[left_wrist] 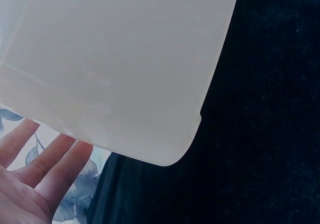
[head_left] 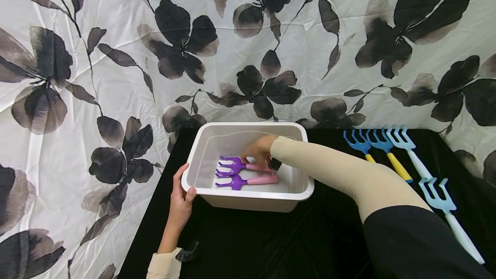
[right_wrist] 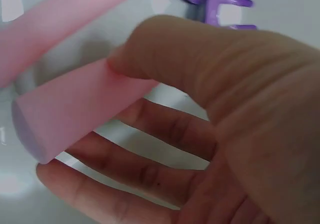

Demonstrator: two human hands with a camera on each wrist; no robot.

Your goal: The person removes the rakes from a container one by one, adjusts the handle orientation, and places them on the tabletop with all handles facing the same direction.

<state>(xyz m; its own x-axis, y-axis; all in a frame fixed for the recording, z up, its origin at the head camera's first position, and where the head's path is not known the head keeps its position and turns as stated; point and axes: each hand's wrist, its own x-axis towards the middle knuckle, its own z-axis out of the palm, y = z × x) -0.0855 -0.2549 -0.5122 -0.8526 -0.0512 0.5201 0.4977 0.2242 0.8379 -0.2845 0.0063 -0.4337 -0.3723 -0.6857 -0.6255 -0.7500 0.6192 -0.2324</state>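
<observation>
A white plastic bin (head_left: 248, 192) stands on the black cloth, holding two small hand rakes with purple tines and pink handles. My left hand (head_left: 181, 201) grips the bin's left rim near the front corner; in the left wrist view its fingers touch the rim. Inside the bin, my right hand (head_left: 258, 149) pinches the pink handle of the farther hand rake (head_left: 232, 165). The right wrist view shows the thumb on top of that handle (right_wrist: 75, 101) and the fingers beneath it. The nearer hand rake (head_left: 234, 182) lies alongside on the bin floor.
To the right lie two hand rakes with blue tines and yellow handles (head_left: 399, 167) and two light blue hand rakes (head_left: 439, 197). A black cloth (head_left: 248, 244) covers the table. White floral fabric (head_left: 217, 46) hangs behind and at the left.
</observation>
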